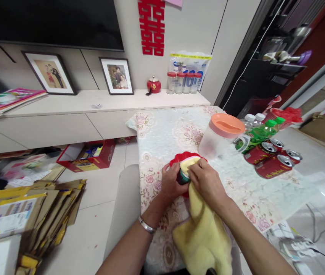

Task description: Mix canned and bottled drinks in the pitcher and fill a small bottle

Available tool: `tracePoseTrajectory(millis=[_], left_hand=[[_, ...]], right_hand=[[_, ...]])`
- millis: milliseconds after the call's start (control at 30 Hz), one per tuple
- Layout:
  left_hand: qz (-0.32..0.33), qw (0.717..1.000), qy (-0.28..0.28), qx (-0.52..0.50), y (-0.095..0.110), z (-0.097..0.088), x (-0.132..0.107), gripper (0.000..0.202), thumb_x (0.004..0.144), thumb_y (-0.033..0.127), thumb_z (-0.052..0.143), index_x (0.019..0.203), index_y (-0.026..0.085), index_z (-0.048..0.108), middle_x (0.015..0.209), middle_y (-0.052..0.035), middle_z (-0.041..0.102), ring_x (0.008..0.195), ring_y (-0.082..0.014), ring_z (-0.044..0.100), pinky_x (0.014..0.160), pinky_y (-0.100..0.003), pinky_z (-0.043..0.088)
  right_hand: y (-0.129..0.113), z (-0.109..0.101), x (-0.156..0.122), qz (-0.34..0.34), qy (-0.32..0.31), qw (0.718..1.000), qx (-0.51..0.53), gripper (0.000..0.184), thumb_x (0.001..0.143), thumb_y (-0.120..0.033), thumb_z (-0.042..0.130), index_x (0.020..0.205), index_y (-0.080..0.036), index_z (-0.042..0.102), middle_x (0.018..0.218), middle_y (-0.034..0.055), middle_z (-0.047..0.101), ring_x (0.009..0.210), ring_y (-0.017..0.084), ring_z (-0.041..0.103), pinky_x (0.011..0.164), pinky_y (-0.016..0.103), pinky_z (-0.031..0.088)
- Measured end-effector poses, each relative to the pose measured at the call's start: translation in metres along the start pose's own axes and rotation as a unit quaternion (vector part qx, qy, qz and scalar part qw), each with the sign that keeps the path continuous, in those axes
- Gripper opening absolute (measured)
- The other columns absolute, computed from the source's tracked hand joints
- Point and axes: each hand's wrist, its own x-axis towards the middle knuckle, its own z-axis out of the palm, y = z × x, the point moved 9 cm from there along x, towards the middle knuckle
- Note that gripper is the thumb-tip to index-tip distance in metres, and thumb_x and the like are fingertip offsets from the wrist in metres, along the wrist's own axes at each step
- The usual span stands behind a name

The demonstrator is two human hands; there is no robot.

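Observation:
My left hand (171,183) is wrapped around a small dark jar (182,177) held over a red scalloped plate (179,157) on the table. My right hand (206,180) grips a yellow cloth (204,229) and presses part of it onto the top of the jar. The rest of the cloth hangs down over the table's near edge. A metal bracelet sits on my left wrist.
The table has a floral cloth (165,133). A clear jug with an orange lid (219,137), green bottles (261,131) and red cans (274,160) stand to the right. A low cabinet (65,114) holds framed photos and jars. Flattened cardboard (31,214) lies on the floor at left.

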Motion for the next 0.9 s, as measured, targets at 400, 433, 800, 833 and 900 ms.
tracePoseTrajectory(millis=[400,433,800,833,900], left_hand=[[0.009,1.0,0.014,-0.004,0.0,-0.002,-0.001,0.055,0.07,0.034,0.076,0.122,0.022,0.062,0.119,-0.0104,0.078,0.115,-0.0325,0.071,0.111,-0.052,0.042],[0.012,1.0,0.014,-0.007,0.002,-0.002,-0.001,0.058,0.07,0.034,0.076,0.125,0.023,0.061,0.123,-0.0101,0.077,0.118,-0.0321,0.071,0.112,-0.051,0.042],[-0.011,1.0,-0.003,-0.017,0.002,-0.004,0.0,0.062,0.07,0.033,0.08,0.128,0.022,0.061,0.132,-0.012,0.075,0.125,-0.0318,0.068,0.112,-0.05,0.04],[-0.011,1.0,-0.004,-0.018,0.002,-0.004,0.0,0.061,0.071,0.033,0.079,0.128,0.022,0.06,0.132,-0.0119,0.075,0.125,-0.0316,0.068,0.112,-0.049,0.04],[-0.007,1.0,-0.001,-0.021,0.001,-0.003,0.0,0.06,0.073,0.032,0.077,0.129,0.02,0.06,0.131,-0.0124,0.075,0.124,-0.0317,0.068,0.112,-0.05,0.041]], right_hand=[[-0.006,-0.001,0.001,-0.079,-0.049,0.992,0.088,0.019,0.1,-0.018,0.057,0.097,-0.021,0.075,0.091,0.003,0.06,0.085,0.015,0.06,0.075,0.025,0.045],[-0.004,-0.004,-0.002,-0.089,-0.056,0.99,0.094,0.018,0.1,-0.017,0.057,0.095,-0.021,0.074,0.091,0.0029,0.06,0.086,0.015,0.061,0.076,0.025,0.045],[0.017,-0.004,-0.003,0.006,0.04,0.998,0.056,0.023,0.099,-0.02,0.048,0.087,-0.017,0.068,0.092,0.0091,0.057,0.076,0.02,0.057,0.066,0.031,0.04],[0.015,-0.003,-0.004,0.005,0.042,0.997,0.063,0.022,0.098,-0.02,0.048,0.087,-0.017,0.066,0.092,0.0093,0.059,0.076,0.02,0.058,0.066,0.031,0.041],[0.009,-0.002,-0.008,-0.001,0.045,0.996,0.082,0.019,0.098,-0.02,0.05,0.086,-0.018,0.064,0.09,0.0087,0.06,0.077,0.02,0.059,0.068,0.031,0.042]])
